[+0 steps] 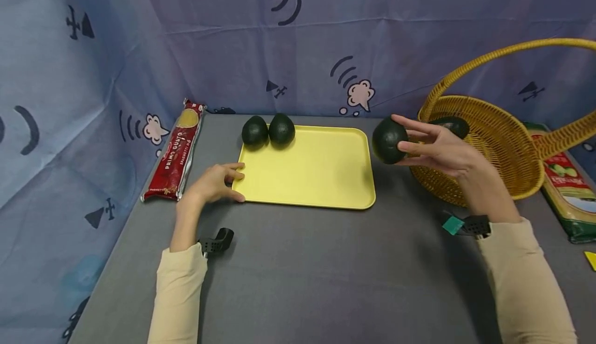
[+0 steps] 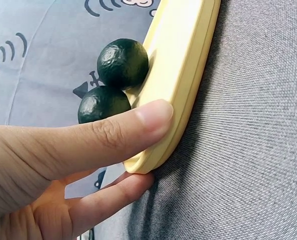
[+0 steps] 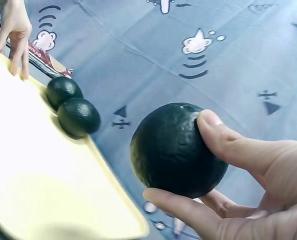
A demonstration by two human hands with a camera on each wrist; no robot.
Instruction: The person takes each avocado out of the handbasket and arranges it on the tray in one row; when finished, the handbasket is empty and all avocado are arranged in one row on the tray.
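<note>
My right hand point(image 1: 440, 147) grips a dark green avocado point(image 1: 388, 140) between thumb and fingers, raised just off the tray's right end. In the right wrist view the avocado point(image 3: 176, 150) looks round and smooth. My left hand point(image 1: 216, 182) pinches the left edge of the yellow tray point(image 1: 321, 173), its thumb on the rim near the front corner in the left wrist view. Two more avocados point(image 1: 254, 132) point(image 1: 282, 130) sit side by side at the tray's back left corner. Partly behind my right hand, another avocado point(image 1: 450, 125) lies in the yellow wicker basket point(image 1: 503, 165).
A red spaghetti packet point(image 1: 172, 152) lies left of the tray. Right of the basket is a red and green bag point(image 1: 568, 183), partly hidden by it. The basket's tall handle point(image 1: 503, 51) arches up. A patterned blue cloth point(image 1: 316, 49) hangs behind the grey table point(image 1: 326, 271).
</note>
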